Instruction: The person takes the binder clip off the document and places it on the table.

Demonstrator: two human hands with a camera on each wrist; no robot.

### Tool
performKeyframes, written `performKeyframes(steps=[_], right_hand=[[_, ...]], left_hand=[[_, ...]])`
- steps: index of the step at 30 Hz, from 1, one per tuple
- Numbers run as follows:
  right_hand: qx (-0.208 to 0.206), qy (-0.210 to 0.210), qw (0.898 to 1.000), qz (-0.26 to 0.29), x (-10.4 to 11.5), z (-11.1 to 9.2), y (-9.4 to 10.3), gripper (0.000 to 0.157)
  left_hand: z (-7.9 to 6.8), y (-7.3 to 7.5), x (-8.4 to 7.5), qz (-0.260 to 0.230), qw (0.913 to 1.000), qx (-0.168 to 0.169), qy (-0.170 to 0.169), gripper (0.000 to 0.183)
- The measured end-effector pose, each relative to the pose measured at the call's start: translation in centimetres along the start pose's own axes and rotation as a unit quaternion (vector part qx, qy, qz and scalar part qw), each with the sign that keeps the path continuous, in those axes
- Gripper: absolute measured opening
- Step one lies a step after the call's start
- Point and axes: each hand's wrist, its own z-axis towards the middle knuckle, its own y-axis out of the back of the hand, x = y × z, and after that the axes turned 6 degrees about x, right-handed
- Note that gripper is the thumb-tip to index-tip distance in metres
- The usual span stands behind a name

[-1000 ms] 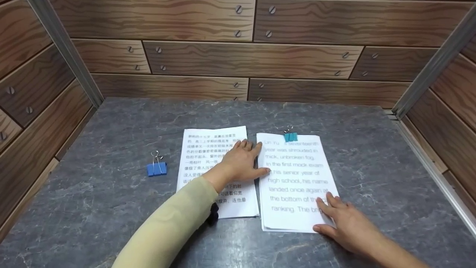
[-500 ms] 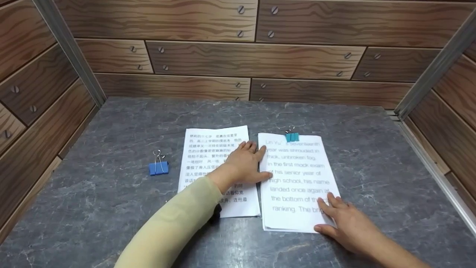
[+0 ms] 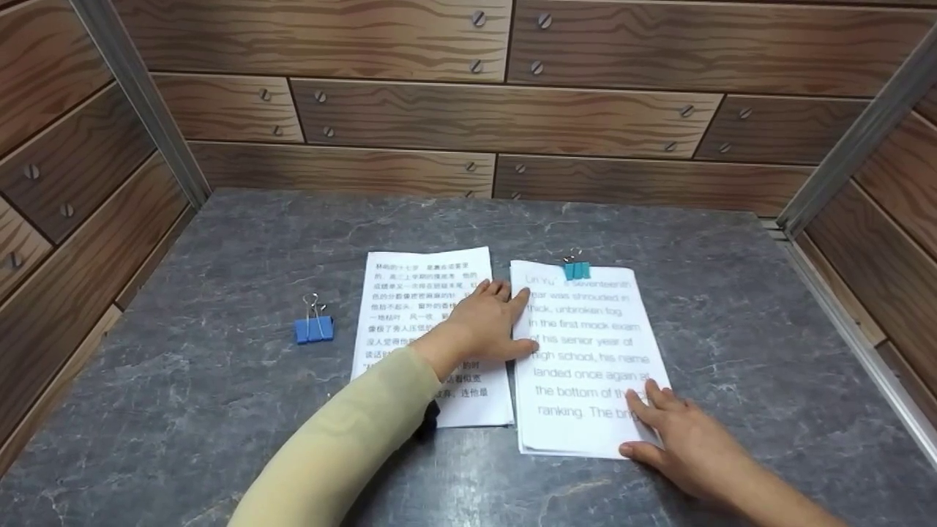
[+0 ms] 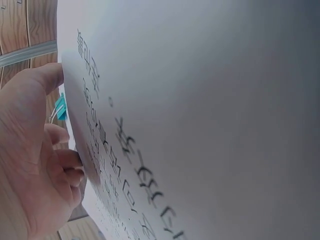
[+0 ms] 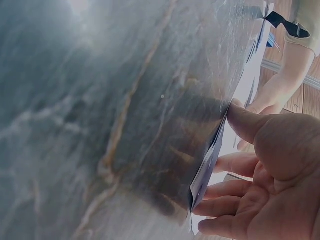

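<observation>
Two stacks of printed paper lie side by side on a dark grey marbled table. My left hand reaches across the left stack, printed in Chinese, and its thumb and index finger touch the left edge of the right stack, printed in English. A teal binder clip grips that right stack's top edge; it also shows beyond the paper in the left wrist view. My right hand rests with spread fingers on the right stack's lower right edge. In the right wrist view, the right hand's fingertips touch the sheets' edge.
A blue binder clip lies left of the stacks, its wire handles pointing away. Wood-patterned panels stand behind and at both sides of the table. A black strap shows under the left wrist.
The whole head view has shifted slightly, with things appearing a little further right. Both hands keep their places on the papers; no clip or stack has visibly moved on the table.
</observation>
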Motion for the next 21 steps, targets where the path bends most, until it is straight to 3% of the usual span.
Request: performKeyframes(steps=[5,10,16,21], right_hand=[[-0.003,-0.001,1.000,-0.002,0.02,-0.04,-0.07,0.080],[0.007,-0.003,1.000,0.000,0.08,0.03,0.01,0.081],[0.014,-0.004,1.000,0.003,0.10,0.00,0.13,0.081],[0.009,-0.005,1.000,0.000,0.17,-0.04,0.12,0.080]], left_hand=[[-0.08,0.17,-0.35,-0.026,0.9996,-0.010,-0.004,0.094],[-0.06,0.36,-0.68,-0.103,0.9945,-0.017,-0.002,0.097],[0.25,0.61,-0.82,-0.214,0.9755,-0.044,-0.030,0.093],[0.52,0.77,-0.70,-0.264,0.9605,-0.071,-0.054,0.070]])
